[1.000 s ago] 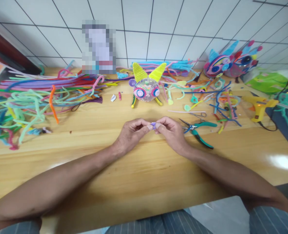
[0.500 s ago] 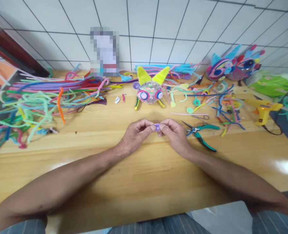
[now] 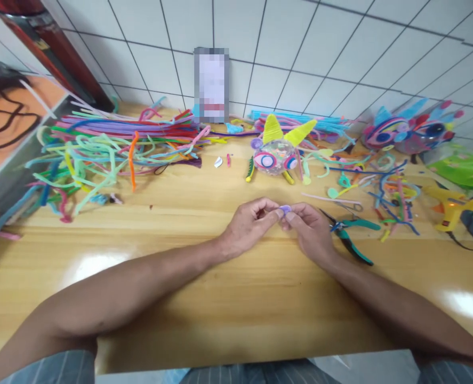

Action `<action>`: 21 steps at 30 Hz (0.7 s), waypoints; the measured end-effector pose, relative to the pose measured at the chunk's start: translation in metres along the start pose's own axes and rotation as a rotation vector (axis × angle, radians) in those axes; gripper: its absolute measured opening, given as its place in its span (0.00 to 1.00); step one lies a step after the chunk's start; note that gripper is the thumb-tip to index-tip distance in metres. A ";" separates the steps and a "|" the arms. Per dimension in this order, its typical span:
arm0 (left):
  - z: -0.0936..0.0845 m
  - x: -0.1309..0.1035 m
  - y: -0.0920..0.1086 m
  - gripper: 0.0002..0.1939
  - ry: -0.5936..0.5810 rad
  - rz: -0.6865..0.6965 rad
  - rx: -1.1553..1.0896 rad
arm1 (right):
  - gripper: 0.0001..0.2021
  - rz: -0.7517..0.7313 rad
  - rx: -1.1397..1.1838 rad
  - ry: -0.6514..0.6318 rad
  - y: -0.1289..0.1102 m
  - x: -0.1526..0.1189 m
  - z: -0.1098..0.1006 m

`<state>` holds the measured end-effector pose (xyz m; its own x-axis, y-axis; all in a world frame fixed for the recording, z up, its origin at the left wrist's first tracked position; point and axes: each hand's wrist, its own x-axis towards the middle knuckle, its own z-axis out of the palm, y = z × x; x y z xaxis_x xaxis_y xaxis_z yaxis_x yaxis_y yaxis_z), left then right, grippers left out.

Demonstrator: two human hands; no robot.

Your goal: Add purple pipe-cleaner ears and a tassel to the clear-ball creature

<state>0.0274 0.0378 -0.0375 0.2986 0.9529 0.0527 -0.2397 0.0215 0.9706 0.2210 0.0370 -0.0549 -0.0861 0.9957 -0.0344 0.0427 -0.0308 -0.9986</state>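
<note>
A small purple coil [image 3: 285, 209] is pinched between both hands above the middle of the table. My left hand [image 3: 256, 224] grips its left side with thumb and fingertips. On the other side, my right hand [image 3: 310, 226] holds it the same way. Behind the hands stands a clear round figure [image 3: 275, 159] with yellow ears, ringed eyes and green-and-yellow legs. Pliers with teal handles [image 3: 350, 237] lie open just right of my right hand, their tips partly behind it.
Piled pipe cleaners [image 3: 96, 154] cover the back left. A phone [image 3: 212, 85] leans on the tiled wall. Loose pieces and a yellow glue gun [image 3: 452, 208] lie at the right, with more figures [image 3: 386, 133] and a green bag [image 3: 460, 168] behind.
The view has turned left, so everything sits further right in the picture. Both hands still pinch the purple coil, which now shows a broader round face.
</note>
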 end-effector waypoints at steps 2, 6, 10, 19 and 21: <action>-0.001 0.000 0.001 0.21 0.008 -0.018 0.018 | 0.18 -0.003 0.005 0.003 -0.002 0.000 0.002; -0.003 0.001 0.005 0.20 0.055 -0.067 0.054 | 0.18 -0.029 0.069 -0.018 -0.009 0.000 0.006; -0.003 0.002 0.005 0.19 0.062 -0.078 0.057 | 0.20 -0.050 0.083 -0.050 -0.012 0.001 0.007; -0.006 0.004 -0.011 0.22 0.053 0.079 0.086 | 0.20 -0.081 0.086 -0.080 -0.015 -0.002 0.009; -0.007 0.004 -0.016 0.21 0.087 0.103 0.128 | 0.20 -0.109 0.076 -0.085 -0.016 -0.003 0.010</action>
<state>0.0255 0.0432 -0.0543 0.1959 0.9708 0.1384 -0.1440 -0.1111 0.9833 0.2109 0.0338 -0.0392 -0.1700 0.9826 0.0744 -0.0470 0.0674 -0.9966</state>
